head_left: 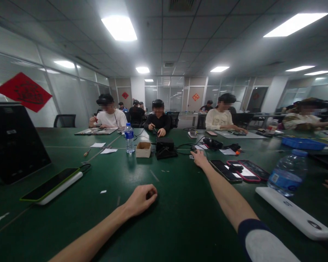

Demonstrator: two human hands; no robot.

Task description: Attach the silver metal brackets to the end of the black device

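Observation:
My left hand (140, 199) rests on the green table (175, 218) in a loose fist, and nothing shows inside it. My right arm stretches far forward; my right hand (199, 158) lies at a small dark object (192, 149) beside black cables. Its fingers point away from me, so whether they grip anything is hidden. A black device (165, 148) stands just left of that hand. Three phones (239, 170) lie face up just right of my right forearm.
A cardboard box (143, 149) and water bottle (129, 138) stand mid-table. A phone on a white power bank (53, 185) and a black screen (12, 142) sit left. A tipped bottle (288, 173) and white slab (295, 214) lie right. Several people work at the far side.

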